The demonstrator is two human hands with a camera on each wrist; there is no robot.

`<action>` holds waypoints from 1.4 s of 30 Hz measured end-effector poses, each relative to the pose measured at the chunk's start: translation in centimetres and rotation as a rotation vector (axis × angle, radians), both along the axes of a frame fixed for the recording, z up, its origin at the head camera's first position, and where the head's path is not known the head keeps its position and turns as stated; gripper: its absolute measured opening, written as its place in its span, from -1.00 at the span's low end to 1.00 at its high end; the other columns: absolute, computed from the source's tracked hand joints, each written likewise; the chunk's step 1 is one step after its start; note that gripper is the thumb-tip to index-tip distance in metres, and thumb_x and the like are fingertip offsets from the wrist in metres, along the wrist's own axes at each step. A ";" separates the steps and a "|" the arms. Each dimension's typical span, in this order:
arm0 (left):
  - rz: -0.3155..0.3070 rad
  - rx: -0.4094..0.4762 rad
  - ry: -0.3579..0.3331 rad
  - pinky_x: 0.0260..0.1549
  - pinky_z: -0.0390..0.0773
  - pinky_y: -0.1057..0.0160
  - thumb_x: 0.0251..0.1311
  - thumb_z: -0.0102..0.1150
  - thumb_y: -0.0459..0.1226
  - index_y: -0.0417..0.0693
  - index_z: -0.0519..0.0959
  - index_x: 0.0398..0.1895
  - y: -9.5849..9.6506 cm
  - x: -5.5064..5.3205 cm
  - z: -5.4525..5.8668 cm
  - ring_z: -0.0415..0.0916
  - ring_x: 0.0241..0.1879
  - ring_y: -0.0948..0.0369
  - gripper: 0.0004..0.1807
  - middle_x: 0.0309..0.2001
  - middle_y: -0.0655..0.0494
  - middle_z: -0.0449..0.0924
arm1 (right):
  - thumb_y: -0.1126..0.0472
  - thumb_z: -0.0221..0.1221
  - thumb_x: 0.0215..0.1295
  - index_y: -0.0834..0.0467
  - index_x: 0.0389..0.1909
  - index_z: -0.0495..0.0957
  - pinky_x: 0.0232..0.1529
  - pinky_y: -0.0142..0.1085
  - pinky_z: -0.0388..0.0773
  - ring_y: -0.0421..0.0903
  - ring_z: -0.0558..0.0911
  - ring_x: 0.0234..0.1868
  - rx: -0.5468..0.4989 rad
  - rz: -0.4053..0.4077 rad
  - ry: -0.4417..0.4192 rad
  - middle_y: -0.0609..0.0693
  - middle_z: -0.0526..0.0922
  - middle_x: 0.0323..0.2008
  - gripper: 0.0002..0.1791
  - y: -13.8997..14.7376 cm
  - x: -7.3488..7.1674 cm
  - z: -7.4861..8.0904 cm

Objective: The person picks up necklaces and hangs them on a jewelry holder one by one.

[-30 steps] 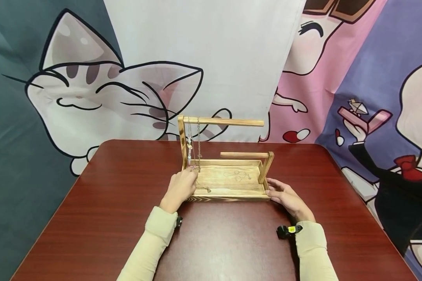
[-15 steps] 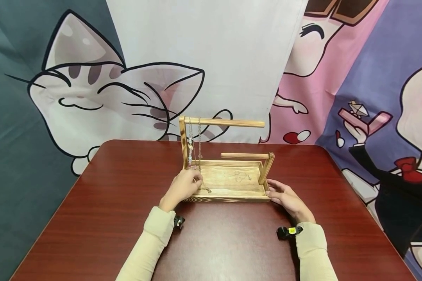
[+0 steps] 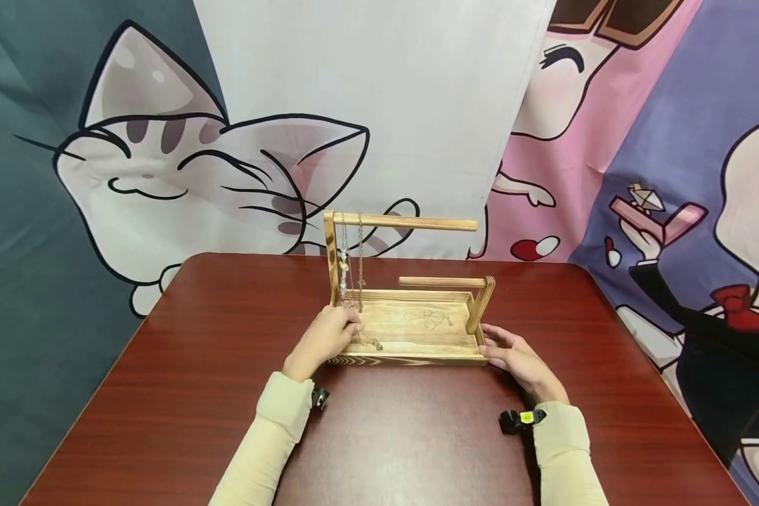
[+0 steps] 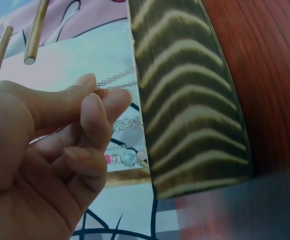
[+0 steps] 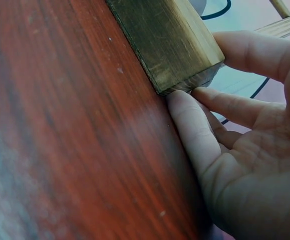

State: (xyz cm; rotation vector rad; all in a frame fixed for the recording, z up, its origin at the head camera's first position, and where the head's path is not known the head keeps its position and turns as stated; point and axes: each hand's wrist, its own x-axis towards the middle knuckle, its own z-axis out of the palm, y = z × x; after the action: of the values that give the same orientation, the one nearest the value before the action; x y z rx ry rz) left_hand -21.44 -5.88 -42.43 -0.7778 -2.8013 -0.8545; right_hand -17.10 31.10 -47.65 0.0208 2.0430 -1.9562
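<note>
Head: forward and down, farthest back
Left wrist: close on fingers [image 4: 94, 114], tilted
Right wrist: close, tilted (surface [image 5: 75, 125] fills the left)
Shared: tray [image 3: 411, 360], all three

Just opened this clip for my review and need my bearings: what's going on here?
A person's left hand pinches a thin chain at the left end of a wooden tray. The right hand touches the tray's right end. A beaded strand and a plain chain hang from the upper bar; loose jewelry lies in the tray.
</note>
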 end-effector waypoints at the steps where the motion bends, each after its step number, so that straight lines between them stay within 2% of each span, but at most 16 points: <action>1: 0.007 -0.024 0.005 -0.46 0.44 0.22 0.09 0.21 -0.31 -0.04 0.63 -0.56 0.0 0.0 0.0 0.35 -0.58 0.27 -0.89 -0.59 0.20 0.51 | 0.32 0.13 0.20 0.30 0.36 -0.03 -0.08 -0.40 0.48 -0.16 0.46 0.06 -0.004 0.002 -0.001 0.36 0.12 0.28 -0.23 0.0 0.0 0.0; 4: 0.021 -0.067 0.015 -0.47 0.45 0.21 0.11 0.20 -0.28 -0.04 0.64 -0.55 -0.1 0.0 -0.1 0.37 -0.58 0.27 -0.87 -0.59 0.21 0.51 | 0.33 0.12 0.21 0.30 0.36 -0.04 -0.08 -0.40 0.48 -0.16 0.47 0.05 -0.003 0.004 0.003 0.36 0.12 0.28 -0.24 0.0 0.0 0.1; 7: 0.022 -0.070 0.029 -0.46 0.45 0.21 0.11 0.19 -0.30 -0.04 0.63 -0.54 -0.1 -0.1 -0.1 0.39 -0.56 0.26 -0.88 -0.57 0.22 0.53 | 0.33 0.11 0.22 0.31 0.37 -0.05 -0.08 -0.40 0.48 -0.16 0.46 0.05 -0.002 0.007 0.009 0.38 0.11 0.28 -0.24 -0.1 0.0 0.1; 11: 0.000 -0.028 0.047 -0.47 0.44 0.22 0.10 0.17 -0.36 -0.08 0.61 -0.52 -0.1 -0.1 -0.3 0.39 -0.55 0.24 -0.90 -0.56 0.17 0.53 | 0.34 0.11 0.21 0.31 0.37 -0.05 -0.07 -0.39 0.48 -0.16 0.46 0.06 -0.011 0.007 0.004 0.37 0.11 0.28 -0.24 -0.1 0.0 0.1; 15: -0.014 0.021 0.059 -0.45 0.45 0.22 0.08 0.17 -0.39 -0.10 0.60 -0.50 -0.1 -0.2 -0.5 0.43 -0.51 0.23 -0.93 -0.45 0.10 0.59 | 0.35 0.10 0.22 0.30 0.37 -0.06 -0.06 -0.39 0.47 -0.16 0.45 0.08 -0.017 0.012 -0.001 0.36 0.10 0.29 -0.24 0.0 0.1 0.0; 17: -0.004 0.032 0.060 -0.42 0.47 0.20 0.08 0.18 -0.37 -0.07 0.59 -0.49 -0.1 -0.1 -0.4 0.49 -0.45 0.22 -0.94 -0.37 0.07 0.62 | 0.35 0.10 0.22 0.30 0.37 -0.06 -0.06 -0.39 0.47 -0.16 0.44 0.08 -0.020 0.013 -0.002 0.36 0.10 0.29 -0.24 0.0 0.1 0.0; 27: 0.044 0.012 0.042 -0.41 0.48 0.13 0.12 0.14 -0.28 0.01 0.58 -0.41 0.0 0.2 0.1 0.52 -0.40 0.19 -0.96 -0.32 0.15 0.61 | 0.35 0.10 0.22 0.31 0.37 -0.07 -0.06 -0.40 0.47 -0.17 0.45 0.08 -0.017 0.012 -0.001 0.37 0.09 0.30 -0.24 0.1 0.2 0.1; 32: 0.048 0.039 0.052 -0.41 0.46 0.15 0.14 0.12 -0.29 0.03 0.55 -0.43 0.2 0.2 0.0 0.47 -0.43 0.22 -0.96 -0.41 0.19 0.54 | 0.35 0.10 0.21 0.31 0.37 -0.06 -0.07 -0.40 0.47 -0.16 0.45 0.07 -0.010 0.007 -0.002 0.37 0.10 0.29 -0.24 0.0 0.3 0.1; 37: 0.026 0.091 0.028 -0.46 0.42 0.21 0.15 0.10 -0.35 -0.07 0.56 -0.38 0.3 0.1 -0.3 0.39 -0.52 0.24 -0.95 -0.51 0.19 0.51 | 0.35 0.10 0.21 0.31 0.37 -0.06 -0.07 -0.40 0.47 -0.16 0.45 0.07 -0.012 0.007 -0.006 0.37 0.10 0.29 -0.24 0.0 0.3 0.2; 42: 0.001 0.115 0.040 -0.45 0.41 0.24 0.13 0.13 -0.37 -0.10 0.57 -0.38 0.3 0.0 -0.5 0.37 -0.53 0.25 -0.96 -0.51 0.19 0.51 | 0.33 0.12 0.21 0.30 0.37 -0.05 -0.07 -0.41 0.47 -0.18 0.45 0.06 -0.016 0.010 -0.005 0.36 0.11 0.29 -0.23 0.0 0.2 0.0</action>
State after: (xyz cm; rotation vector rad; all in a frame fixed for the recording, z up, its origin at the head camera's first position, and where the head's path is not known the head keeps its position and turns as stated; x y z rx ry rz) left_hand -21.40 -5.56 -42.97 -0.7677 -2.6898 -0.9784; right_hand -16.90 31.13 -47.61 0.0114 2.0199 -1.9646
